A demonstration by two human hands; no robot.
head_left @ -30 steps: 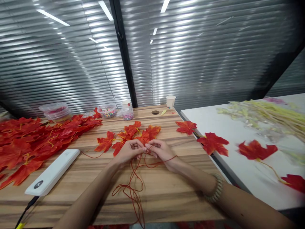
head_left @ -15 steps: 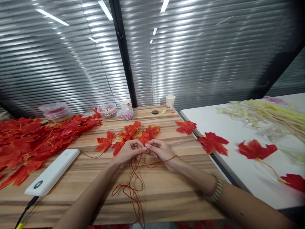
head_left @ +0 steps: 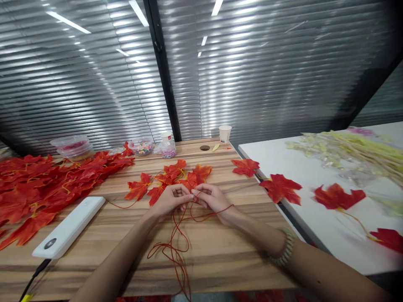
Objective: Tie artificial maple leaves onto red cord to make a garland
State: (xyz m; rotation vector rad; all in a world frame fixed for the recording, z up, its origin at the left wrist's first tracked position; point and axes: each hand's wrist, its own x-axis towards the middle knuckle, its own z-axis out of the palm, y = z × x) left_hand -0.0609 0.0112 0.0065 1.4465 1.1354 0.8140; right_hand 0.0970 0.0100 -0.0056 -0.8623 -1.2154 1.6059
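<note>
Thin red cord (head_left: 176, 247) runs from between my hands and trails in loose loops down the wooden table toward its front edge. My left hand (head_left: 174, 199) pinches the cord between thumb and fingertips. Right beside it, my right hand (head_left: 211, 199) pinches the same cord, thumb tips almost touching; one strand crosses over the right wrist. Just beyond my fingers lies a small cluster of red-orange cloth maple leaves (head_left: 171, 173) on yellow stems. The exact spot where the cord meets the leaves is hidden by my fingers.
A pile of red maple leaves (head_left: 59, 180) covers the left, with a white power bank (head_left: 71, 226) before it. Bead tubs (head_left: 142, 147) and a paper cup (head_left: 224, 134) stand at the back. More leaves (head_left: 281, 188) lie toward the white table (head_left: 315, 235) at right.
</note>
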